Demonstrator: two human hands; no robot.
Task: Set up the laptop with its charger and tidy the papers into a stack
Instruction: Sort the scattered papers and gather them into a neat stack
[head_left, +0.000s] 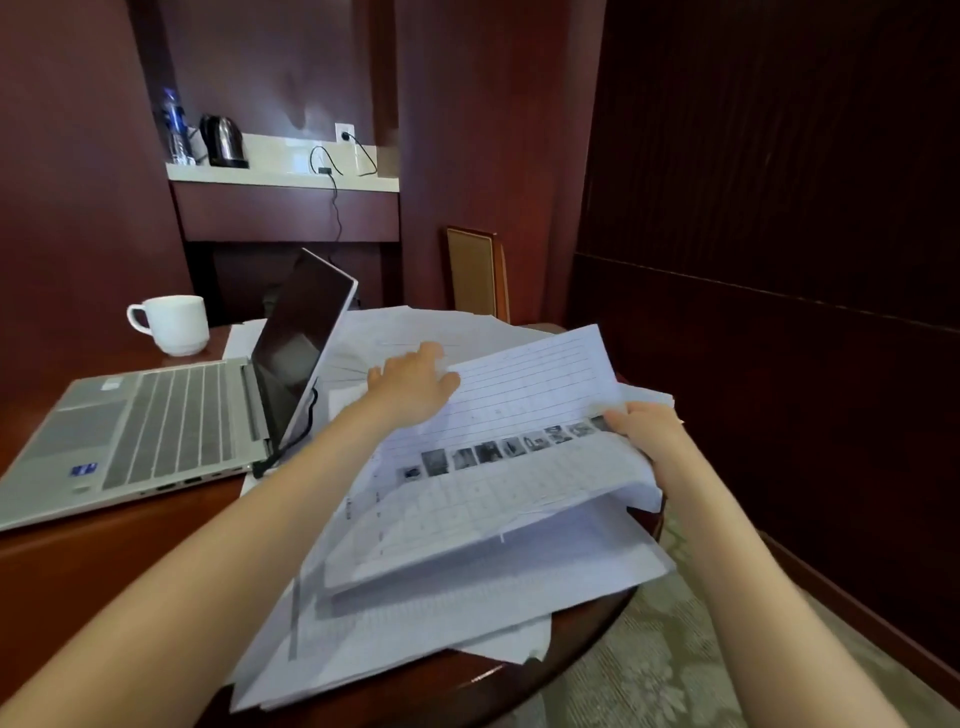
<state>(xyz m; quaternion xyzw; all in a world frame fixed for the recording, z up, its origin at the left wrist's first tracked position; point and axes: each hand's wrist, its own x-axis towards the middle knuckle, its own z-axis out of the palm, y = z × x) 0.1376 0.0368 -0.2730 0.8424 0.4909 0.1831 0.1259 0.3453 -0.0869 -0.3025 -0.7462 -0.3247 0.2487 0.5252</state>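
1. Dark red panelling stands behind a round wooden table (130, 545); the open laptop (156, 426) lies on its left side.
2. Beyond the lifted sheaf (519, 467), some loose sheets (415, 322) lie further from the person, and the left hand (413, 382) is nearer to them (it reaches over them).
3. Its fingers are stretched and slightly apart, touching the loose sheets.
4. The right hand (647, 431) curls its fingers around the right end of the sheaf, whose long axis runs left to right.
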